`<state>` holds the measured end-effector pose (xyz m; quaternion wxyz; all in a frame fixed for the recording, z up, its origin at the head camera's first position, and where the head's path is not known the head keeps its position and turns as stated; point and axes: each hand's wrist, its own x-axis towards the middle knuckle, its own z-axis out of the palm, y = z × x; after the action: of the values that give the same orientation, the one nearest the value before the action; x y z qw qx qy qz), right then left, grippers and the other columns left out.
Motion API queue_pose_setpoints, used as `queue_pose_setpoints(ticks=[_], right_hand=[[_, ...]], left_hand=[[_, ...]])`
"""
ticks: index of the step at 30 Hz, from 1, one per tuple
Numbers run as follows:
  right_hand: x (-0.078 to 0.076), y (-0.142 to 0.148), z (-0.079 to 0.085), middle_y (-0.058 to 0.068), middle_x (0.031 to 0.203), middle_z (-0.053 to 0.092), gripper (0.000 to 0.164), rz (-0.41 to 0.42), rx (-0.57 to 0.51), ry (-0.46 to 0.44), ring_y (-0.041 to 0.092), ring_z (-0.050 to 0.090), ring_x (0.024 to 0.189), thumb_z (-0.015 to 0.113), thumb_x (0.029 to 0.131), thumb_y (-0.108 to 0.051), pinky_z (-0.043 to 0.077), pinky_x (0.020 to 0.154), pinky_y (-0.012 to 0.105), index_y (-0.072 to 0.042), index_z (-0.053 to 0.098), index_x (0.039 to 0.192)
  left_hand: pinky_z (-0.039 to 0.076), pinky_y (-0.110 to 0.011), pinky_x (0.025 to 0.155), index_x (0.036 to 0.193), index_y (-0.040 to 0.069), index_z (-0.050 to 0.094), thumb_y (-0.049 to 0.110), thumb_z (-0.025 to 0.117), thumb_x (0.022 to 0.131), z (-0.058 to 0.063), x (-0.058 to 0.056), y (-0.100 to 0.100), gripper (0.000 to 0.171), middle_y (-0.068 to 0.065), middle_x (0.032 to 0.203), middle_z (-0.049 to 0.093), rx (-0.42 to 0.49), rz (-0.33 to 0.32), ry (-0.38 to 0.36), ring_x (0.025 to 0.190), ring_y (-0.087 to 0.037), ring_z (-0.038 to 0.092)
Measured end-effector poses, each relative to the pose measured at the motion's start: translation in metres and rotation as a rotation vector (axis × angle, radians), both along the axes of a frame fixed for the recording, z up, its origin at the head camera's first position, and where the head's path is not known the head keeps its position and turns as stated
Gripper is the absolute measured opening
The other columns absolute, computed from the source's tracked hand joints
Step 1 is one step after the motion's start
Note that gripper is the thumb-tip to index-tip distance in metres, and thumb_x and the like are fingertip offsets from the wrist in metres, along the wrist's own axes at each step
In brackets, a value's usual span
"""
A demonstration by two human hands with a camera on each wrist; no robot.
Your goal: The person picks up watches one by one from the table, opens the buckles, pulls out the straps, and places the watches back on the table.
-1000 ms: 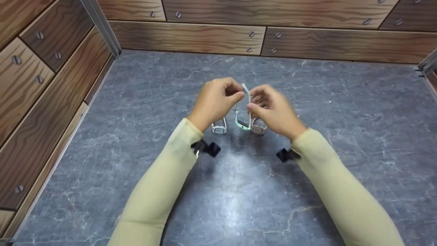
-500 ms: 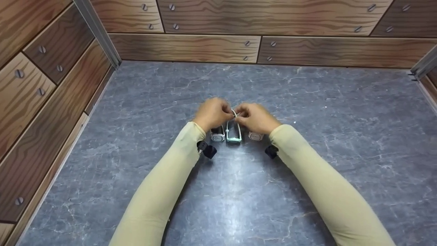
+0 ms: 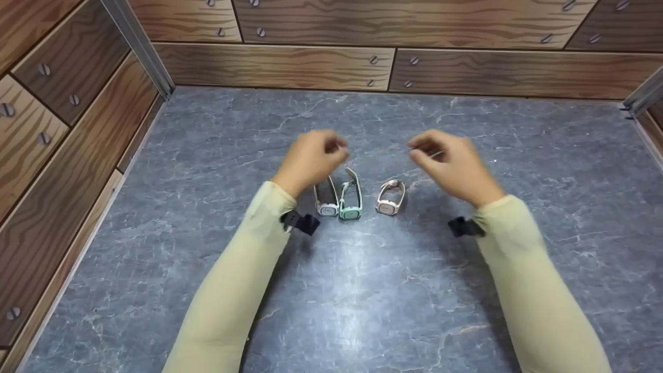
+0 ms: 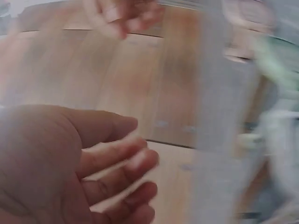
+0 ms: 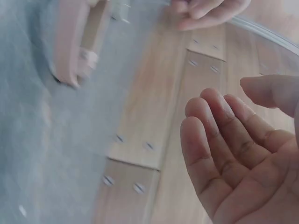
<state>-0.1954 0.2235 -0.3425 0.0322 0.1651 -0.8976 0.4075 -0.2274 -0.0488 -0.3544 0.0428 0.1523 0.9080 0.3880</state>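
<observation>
Mint green distinguishes the middle watch (image 3: 350, 213), which lies on the marbled grey tabletop (image 3: 393, 290) before the person, its squarish dial toward the near side and its strap running away in a long, narrow loop; the strap's tip projects past the far end. Just beside it, toward the person's left, lies the white watch (image 3: 328, 210), its strap likewise drawn out lengthwise and partly overlapped by a hand (whether the two watches touch cannot be told). Across a strip of tabletop to the right lies the pale pink watch (image 3: 387, 207), its strap in a shorter, rounder loop.

The left hand (image 3: 313, 157) is nearest the white watch; its fingers are loosely bent and spread, with a moderate gap to the thumb and the grasp unfilled. The right hand (image 3: 450, 163) is beyond and to the right of the pink watch, its fingers side by side and the thumb well clear of them, leaving a wide, unfilled grasp. Both wrist views are blurred around the watches.

Pale yellow sleeves (image 3: 222, 290) cover the forearms, each bearing a small black wrist camera (image 3: 305, 224) on its inner side. Wood-patterned panels (image 3: 311, 67) with printed screws border the surface, meeting at a grey metal post (image 3: 140, 52).
</observation>
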Motion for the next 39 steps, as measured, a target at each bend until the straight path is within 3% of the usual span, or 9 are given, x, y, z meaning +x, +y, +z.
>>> queue_pose_setpoints(ticks=[3, 6, 9, 12, 19, 26, 34, 39], right_hand=[[0.013, 0.009, 0.009, 0.014, 0.104, 0.074, 0.018, -0.04, -0.039, 0.121, 0.009, 0.066, 0.087, 0.066, 0.101, -0.008, 0.053, 0.079, 0.015, 0.001, 0.071, 0.115], [0.022, 0.014, 0.014, 0.012, 0.101, 0.075, 0.015, -0.058, -0.029, 0.225, 0.001, 0.063, 0.084, 0.067, 0.1, -0.006, 0.051, 0.077, 0.012, 0.001, 0.073, 0.112], [0.027, 0.014, 0.017, 0.01, 0.102, 0.075, 0.015, -0.064, 0.0, 0.302, -0.001, 0.062, 0.086, 0.067, 0.099, -0.004, 0.051, 0.077, 0.013, 0.001, 0.073, 0.112], [0.032, 0.014, 0.022, 0.01, 0.104, 0.074, 0.016, -0.077, 0.008, 0.352, 0.002, 0.062, 0.088, 0.067, 0.098, -0.002, 0.051, 0.079, 0.014, 0.002, 0.072, 0.113], [0.04, 0.013, 0.032, 0.008, 0.106, 0.074, 0.017, -0.104, 0.037, 0.395, 0.008, 0.063, 0.088, 0.069, 0.097, -0.004, 0.049, 0.078, 0.014, -0.001, 0.072, 0.114], [0.037, 0.012, 0.031, 0.008, 0.104, 0.073, 0.017, -0.107, 0.065, 0.392, 0.016, 0.066, 0.09, 0.07, 0.098, -0.007, 0.049, 0.08, 0.014, -0.002, 0.072, 0.114], [0.029, 0.013, 0.024, 0.009, 0.102, 0.072, 0.019, -0.109, 0.096, 0.299, 0.018, 0.067, 0.087, 0.07, 0.099, -0.012, 0.051, 0.076, 0.019, -0.004, 0.072, 0.116], [0.019, 0.014, 0.015, 0.01, 0.101, 0.072, 0.023, -0.103, 0.167, 0.148, 0.022, 0.068, 0.088, 0.068, 0.101, -0.017, 0.055, 0.08, 0.036, -0.002, 0.07, 0.118]], left_hand=[[0.056, -0.025, 0.082, 0.124, 0.008, 0.069, 0.018, 0.069, 0.1, 0.021, 0.015, -0.011, 0.026, -0.001, 0.099, 0.071, 0.152, 0.023, 0.085, 0.089, -0.014, 0.066], [0.057, -0.028, 0.084, 0.122, 0.005, 0.069, 0.013, 0.07, 0.098, 0.035, 0.028, -0.02, 0.025, -0.003, 0.098, 0.071, 0.239, 0.044, 0.215, 0.088, -0.014, 0.066], [0.057, -0.032, 0.084, 0.122, 0.003, 0.067, 0.011, 0.07, 0.098, 0.041, 0.035, -0.024, 0.025, -0.004, 0.097, 0.07, 0.247, 0.063, 0.322, 0.089, -0.014, 0.066], [0.055, -0.031, 0.084, 0.123, 0.005, 0.066, 0.014, 0.069, 0.099, 0.043, 0.038, -0.025, 0.027, -0.003, 0.099, 0.069, 0.189, 0.075, 0.363, 0.092, -0.014, 0.065], [0.052, -0.034, 0.092, 0.128, 0.01, 0.065, 0.024, 0.068, 0.101, 0.043, 0.037, -0.025, 0.03, -0.004, 0.112, 0.068, -0.027, 0.076, 0.313, 0.103, -0.018, 0.064], [0.051, -0.038, 0.094, 0.128, 0.011, 0.065, 0.028, 0.07, 0.1, 0.045, 0.035, -0.026, 0.034, -0.004, 0.116, 0.067, -0.103, 0.056, 0.243, 0.107, -0.02, 0.063], [0.052, -0.041, 0.095, 0.134, 0.013, 0.062, 0.033, 0.069, 0.1, 0.042, 0.031, -0.024, 0.04, -0.005, 0.12, 0.067, -0.176, 0.046, 0.143, 0.11, -0.022, 0.064], [0.052, -0.043, 0.095, 0.136, 0.012, 0.061, 0.034, 0.068, 0.1, 0.038, 0.027, -0.025, 0.042, -0.006, 0.122, 0.068, -0.199, 0.044, 0.112, 0.111, -0.023, 0.064]])
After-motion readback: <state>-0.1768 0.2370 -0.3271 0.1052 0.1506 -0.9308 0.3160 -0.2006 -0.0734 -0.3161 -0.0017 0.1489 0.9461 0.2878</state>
